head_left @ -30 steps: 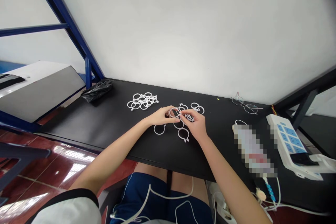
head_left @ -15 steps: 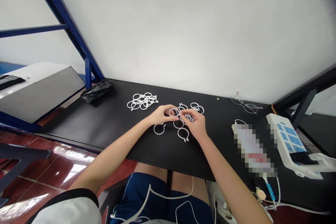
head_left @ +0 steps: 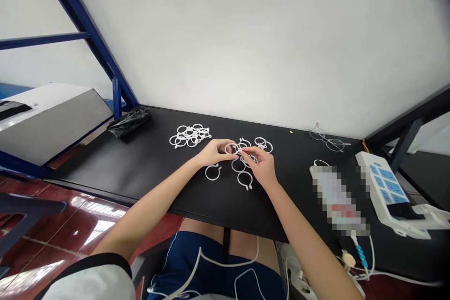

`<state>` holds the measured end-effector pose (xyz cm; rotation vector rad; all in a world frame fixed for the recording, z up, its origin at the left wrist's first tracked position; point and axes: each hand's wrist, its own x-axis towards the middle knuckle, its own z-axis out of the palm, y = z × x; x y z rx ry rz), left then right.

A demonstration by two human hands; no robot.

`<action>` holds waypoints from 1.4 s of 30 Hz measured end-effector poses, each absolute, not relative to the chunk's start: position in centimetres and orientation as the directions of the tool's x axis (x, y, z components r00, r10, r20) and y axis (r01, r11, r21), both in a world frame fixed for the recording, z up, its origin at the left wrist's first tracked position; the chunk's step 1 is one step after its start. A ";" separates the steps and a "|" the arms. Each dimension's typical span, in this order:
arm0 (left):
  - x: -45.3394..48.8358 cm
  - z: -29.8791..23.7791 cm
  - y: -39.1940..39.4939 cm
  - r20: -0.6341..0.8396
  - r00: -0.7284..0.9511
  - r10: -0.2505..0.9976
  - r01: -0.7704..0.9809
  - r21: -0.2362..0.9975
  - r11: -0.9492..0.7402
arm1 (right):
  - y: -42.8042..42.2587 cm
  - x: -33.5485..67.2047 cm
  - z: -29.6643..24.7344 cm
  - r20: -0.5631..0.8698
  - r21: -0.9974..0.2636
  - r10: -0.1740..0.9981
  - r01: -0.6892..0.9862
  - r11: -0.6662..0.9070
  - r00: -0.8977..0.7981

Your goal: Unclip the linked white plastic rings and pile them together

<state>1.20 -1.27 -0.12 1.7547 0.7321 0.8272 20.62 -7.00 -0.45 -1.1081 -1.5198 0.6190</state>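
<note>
Both of my hands meet over the middle of a black table (head_left: 140,168). My left hand (head_left: 213,152) pinches a white plastic ring (head_left: 232,148) from its left side. My right hand (head_left: 262,166) pinches the same ring at its right side, fingers closed on it. Loose white rings lie around them: one (head_left: 212,172) below my left hand, one (head_left: 245,179) below my right hand, and a few (head_left: 263,143) just beyond my fingers. A heap of several rings (head_left: 190,134) rests further left.
A black plastic bag (head_left: 129,122) lies at the table's far left. Spectacles (head_left: 328,139) rest by the white wall. A blurred-out object (head_left: 337,199) and a white power strip (head_left: 388,190) with cables sit at the right. Blue steel frame (head_left: 91,37) rises at left.
My hands have stayed together on the ring, with only slight finger shifts. The view has drifted a little.
</note>
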 end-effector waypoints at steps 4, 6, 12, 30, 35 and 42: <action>1.2 -0.2 -1.2 0.203 0.584 0.786 0.077 0.950 -0.303 | -7.0 20.5 -0.4 0.443 -0.866 0.896 0.273 0.419 0.034; 1.2 -0.3 -1.1 0.214 0.576 0.789 0.066 0.950 -0.306 | -7.0 20.5 -0.4 0.448 -0.868 0.892 0.264 0.420 0.056; 1.1 0.0 -1.0 0.267 0.521 0.811 0.031 0.943 -0.331 | -6.7 20.6 -0.5 0.453 -0.886 0.879 0.189 0.424 0.150; 1.0 0.6 -1.3 0.205 0.521 0.829 -0.099 0.979 -0.180 | -6.6 20.8 -0.7 0.491 -0.867 0.863 0.164 0.470 0.119; 1.0 0.5 -1.2 0.223 0.511 0.830 -0.151 0.974 -0.169 | -6.7 20.9 -0.3 0.515 -0.851 0.851 0.184 0.492 0.105; 0.9 0.5 -1.1 0.276 0.488 0.828 -0.148 0.961 -0.233 | -6.9 21.0 -0.3 0.537 -0.829 0.839 0.235 0.506 0.087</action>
